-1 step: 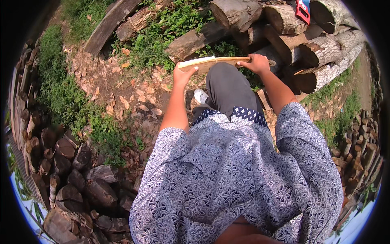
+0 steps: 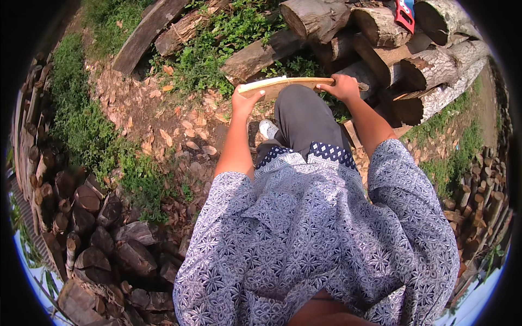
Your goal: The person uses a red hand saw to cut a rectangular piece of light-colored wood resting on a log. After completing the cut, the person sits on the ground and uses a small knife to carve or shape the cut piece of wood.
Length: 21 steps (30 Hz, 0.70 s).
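Observation:
A long split stick of wood, pale on its left part and browner to the right, spans crosswise at my raised knee in dark trousers. It bows slightly, its middle right at the knee; whether it presses on it I cannot tell. My left hand is closed around the left end, thumb along the near side. Toward the other end, my right hand grips it the same way, and a short stub shows past that hand.
Thick cut logs are stacked ahead on the right, with a red-handled saw on top. Weathered beams lie among green weeds. Split firewood is piled at left, more wood at right. Dry leaves cover the ground.

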Tool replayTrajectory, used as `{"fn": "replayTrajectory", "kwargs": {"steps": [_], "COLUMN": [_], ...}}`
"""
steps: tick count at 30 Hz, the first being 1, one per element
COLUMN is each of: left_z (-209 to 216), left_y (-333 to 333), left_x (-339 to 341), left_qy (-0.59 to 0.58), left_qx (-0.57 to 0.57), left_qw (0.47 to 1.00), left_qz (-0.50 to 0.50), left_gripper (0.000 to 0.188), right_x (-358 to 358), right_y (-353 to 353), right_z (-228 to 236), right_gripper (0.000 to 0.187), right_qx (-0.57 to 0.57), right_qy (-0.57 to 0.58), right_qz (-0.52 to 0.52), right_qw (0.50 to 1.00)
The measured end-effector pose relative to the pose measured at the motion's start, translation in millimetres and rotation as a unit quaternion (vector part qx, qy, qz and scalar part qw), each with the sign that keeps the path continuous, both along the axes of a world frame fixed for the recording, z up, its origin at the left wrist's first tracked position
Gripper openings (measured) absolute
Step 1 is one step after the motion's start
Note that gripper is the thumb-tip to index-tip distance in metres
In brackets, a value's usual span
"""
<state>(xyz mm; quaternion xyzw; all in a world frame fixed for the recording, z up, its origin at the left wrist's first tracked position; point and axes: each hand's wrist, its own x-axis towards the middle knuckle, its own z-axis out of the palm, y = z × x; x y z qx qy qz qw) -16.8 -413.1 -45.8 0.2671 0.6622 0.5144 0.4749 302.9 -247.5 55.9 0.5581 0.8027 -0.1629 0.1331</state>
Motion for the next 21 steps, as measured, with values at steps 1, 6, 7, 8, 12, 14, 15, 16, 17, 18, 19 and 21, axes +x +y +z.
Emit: {"fn": "replayTrajectory", "kwargs": {"steps": [1, 6, 7, 8, 12, 14, 15, 16, 17, 18, 19, 21], "left_z": [0, 7, 7, 8, 12, 11, 5, -7, 6, -13, -30, -28], "left_y": [-2, -4, -6, -8, -9, -9, -13, -21, -20, -35, -44, -41], "left_x": [2, 13, 13, 15, 19, 17, 20, 22, 42, 58, 67, 69], "left_qy": [-0.012, -0.063, -0.076, -0.064, 0.003, 0.019, 0.04, 0.063, -0.062, 0.005, 0.013, 0.005], "left_qx": [-0.001, 0.018, 0.026, 0.023, 0.01, 0.011, 0.012, 0.012, 0.06, 0.017, 0.001, -0.006], "left_qw": [1.0, 0.997, 0.996, 0.996, 0.998, 0.998, 0.997, 0.994, 0.986, 0.987, 0.98, 0.974], "left_qz": [0.002, 0.04, 0.048, 0.054, 0.063, 0.06, 0.071, 0.086, 0.142, 0.159, 0.197, 0.228], "left_gripper": [0.057, 0.055, 0.054, 0.054, 0.052, 0.051, 0.048, 0.046, 0.043, 0.042, 0.042, 0.042], "right_x": [0, -1, -3, -5, -7, -11, -13, -23, -22, -25, -21, -20], "right_y": [-3, -5, -4, -4, -2, -2, -3, -7, -18, -39, -52, -44], "right_z": [-3, -6, -6, -5, -7, -5, -3, 3, 6, 3, -6, -15], "right_gripper": [0.08, 0.079, 0.078, 0.078, 0.076, 0.075, 0.074, 0.073, 0.072, 0.069, 0.069, 0.071], "right_qx": [-0.003, 0.004, 0.005, 0.006, 0.011, 0.014, 0.012, 0.01, 0.004, -0.039, -0.042, -0.042], "right_qy": [-0.003, -0.014, -0.016, -0.017, -0.021, -0.018, -0.032, -0.042, -0.061, -0.082, -0.077, -0.068], "right_qz": [-0.007, 0.001, 0.001, 0.003, 0.008, 0.006, -0.004, -0.01, -0.023, -0.099, -0.134, -0.175], "right_qw": [1.0, 1.0, 1.0, 1.0, 1.0, 1.0, 0.999, 0.999, 0.998, 0.991, 0.987, 0.981]}}
